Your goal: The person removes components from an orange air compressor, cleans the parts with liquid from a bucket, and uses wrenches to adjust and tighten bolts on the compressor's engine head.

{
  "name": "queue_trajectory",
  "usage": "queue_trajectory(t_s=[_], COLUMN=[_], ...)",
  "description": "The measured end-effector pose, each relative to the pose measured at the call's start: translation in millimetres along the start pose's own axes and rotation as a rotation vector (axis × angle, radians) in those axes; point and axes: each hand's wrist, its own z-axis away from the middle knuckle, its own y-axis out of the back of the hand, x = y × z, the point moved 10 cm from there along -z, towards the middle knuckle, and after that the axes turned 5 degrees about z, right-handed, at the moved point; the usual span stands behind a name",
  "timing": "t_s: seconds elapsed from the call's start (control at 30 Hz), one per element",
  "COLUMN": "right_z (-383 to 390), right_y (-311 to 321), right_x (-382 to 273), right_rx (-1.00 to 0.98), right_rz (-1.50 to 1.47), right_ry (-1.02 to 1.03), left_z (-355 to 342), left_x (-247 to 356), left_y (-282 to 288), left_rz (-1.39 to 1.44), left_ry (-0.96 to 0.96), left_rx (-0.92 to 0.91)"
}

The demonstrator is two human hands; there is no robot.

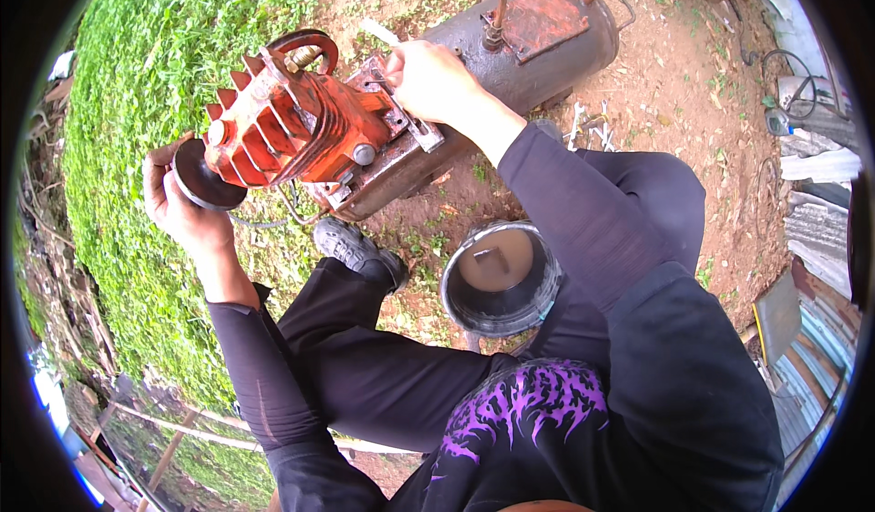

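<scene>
An orange finned compressor pump is mounted on a plate on top of a dark grey air tank. My left hand is closed around the rim of a round black disc-shaped part at the pump's left end. At the pump's right side, my right hand has its fingers curled down at the rusty mounting plate; what they grip is hidden. Just beyond that hand shows a pale flat piece, and I cannot tell whether the fingers touch it. Behind the pump curves a dark red wheel rim.
A black bucket of murky water with a dark object in it stands between my legs. Shiny metal tools lie near my right knee. Grass spreads left; corrugated sheets line the far right. A bent pipe rises from the tank.
</scene>
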Motion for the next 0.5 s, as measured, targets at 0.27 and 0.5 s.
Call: queue_trajectory(t_s=[0.27,0.5], right_z=[12.7,33.2], right_y=[-5.4,-6.0], right_x=[-0.7,-2.2], right_rx=[0.146,0.282], right_rz=[-0.261,-0.336], right_ry=[-0.088,-0.078], left_z=[-1.1,-1.4], left_x=[-3.1,-12.1], left_y=[0.3,4.0], left_rz=[0.013,0.044], left_ry=[0.008,0.043], left_rx=[0.007,0.024])
